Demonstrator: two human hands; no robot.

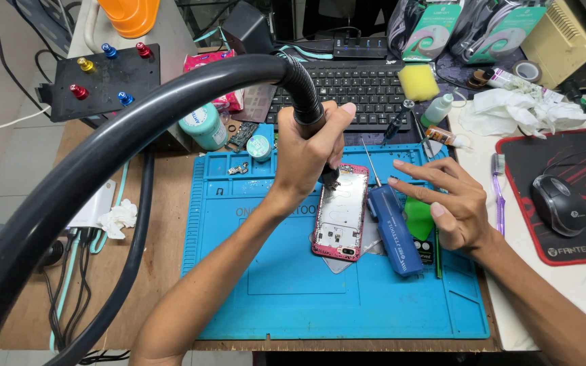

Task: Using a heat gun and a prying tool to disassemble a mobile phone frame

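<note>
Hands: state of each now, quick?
Left hand: closed around the black hose nozzle, over the pink phone.
Right hand: open, empty, beside the blue screwdriver.

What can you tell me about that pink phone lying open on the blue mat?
The pink phone is an opened shell with no screen: a pink rim around a pale, silvery inner plate dotted with small holes and cut-outs. It lies flat on the blue mat, long side running away from the viewer, slightly tilted. The left hand holds a black hose nozzle down at its top end. A blue screwdriver lies along its right side, and the right hand hovers just beyond that.
</note>
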